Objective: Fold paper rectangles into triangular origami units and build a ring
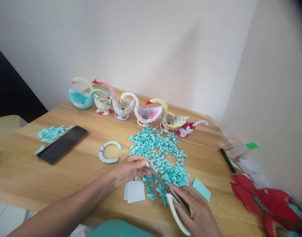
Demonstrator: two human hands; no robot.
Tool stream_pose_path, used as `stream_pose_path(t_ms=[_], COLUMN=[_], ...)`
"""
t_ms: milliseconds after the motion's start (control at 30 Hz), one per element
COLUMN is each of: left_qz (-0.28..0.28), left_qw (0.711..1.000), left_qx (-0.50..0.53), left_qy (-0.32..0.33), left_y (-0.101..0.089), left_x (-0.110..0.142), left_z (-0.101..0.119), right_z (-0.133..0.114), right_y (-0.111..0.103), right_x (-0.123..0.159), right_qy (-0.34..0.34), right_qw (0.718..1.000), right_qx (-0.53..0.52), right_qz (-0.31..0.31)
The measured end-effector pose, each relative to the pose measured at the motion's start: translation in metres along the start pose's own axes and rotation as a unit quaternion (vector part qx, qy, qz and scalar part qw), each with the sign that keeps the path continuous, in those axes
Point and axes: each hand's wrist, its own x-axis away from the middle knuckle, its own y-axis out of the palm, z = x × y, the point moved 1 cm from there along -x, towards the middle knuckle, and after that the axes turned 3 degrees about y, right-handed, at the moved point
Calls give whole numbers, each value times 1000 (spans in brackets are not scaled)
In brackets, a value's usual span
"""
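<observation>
Over the middle of the wooden table, my left hand [131, 169] pinches a small white piece of paper [147, 164] between thumb and fingers. My right hand [196, 210] grips a pair of scissors [175, 210] by its pale handles, and the blade tips reach that paper. Below and beyond both hands spreads a large heap of folded turquoise paper triangles [151, 144]. Just under my left hand lie a few white paper squares [136, 192]. A curved, open ring of interlocked paper pieces [101, 155] rests left of the heap.
Several folded-paper swans [146, 115] line the table's back. A black phone [63, 144] lies at left, beside a smaller pile of turquoise triangles [50, 133]. Right of my scissors is a turquoise paper stack [201, 190]. Red paper [245, 194] and a dark pen-like item [227, 160] sit by the right wall.
</observation>
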Motion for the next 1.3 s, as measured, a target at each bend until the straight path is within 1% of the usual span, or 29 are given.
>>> stream_pose_path(t_ms=[167, 300, 433, 533, 633, 700, 733, 767, 833, 900, 967, 1033, 1100, 1200, 1300], left_qz=[4, 11, 15, 20, 25, 26, 26, 25, 23, 15, 8, 12, 23, 18, 6], left_qw=[1000, 1000, 1000, 998, 989, 984, 983, 983, 983, 982, 985, 991, 994, 997, 998], left_qx=[3, 3, -5, -53, -134, -159, -161, -161, -167, -171, -150, -109, -74, -54, -50], left_qy=[2, -2, -4, 14, 57, 77, 81, 81, 77, 78, 79, 78, 71, 55, 46], left_y=[-2, -2, -1, -2, -2, -2, -2, -2, -2, -1, -1, -2, -2, -3, -4], left_x=[0, -1, -1, -2, -2, -3, -3, -3, -3, -4, -4, -4, -4, -4, -4], left_z=[-1, -2, -2, -1, 1, 2, 3, 3, 4, 4, 3, 3, 3, 3, 2], right_z=[-2, -2, 0, -2, -5, -6, -6, -6, -6, -5, -6, -7, -8, -9, -11], right_y=[0, 0, 1, 3, 9, 13, 14, 15, 16, 15, 12, 8, 3, -1, -2], right_x=[1, -1, 1, 4, 6, 5, 5, 4, 1, -1, -3, -4, -5, -5, -5], right_qy=[-18, -2, -6, -19, -30, -29, -17, 8, 95, 187, 242, 253, 248, 237, 240], right_qw=[1000, 1000, 1000, 999, 996, 995, 996, 998, 995, 973, 949, 944, 948, 954, 953], right_qx=[1, 11, 25, 44, 81, 83, 70, 47, -22, -103, -161, -175, -164, -151, -143], right_qz=[5, -16, -17, 1, 37, 52, 49, 34, -26, -91, -119, -117, -109, -109, -114])
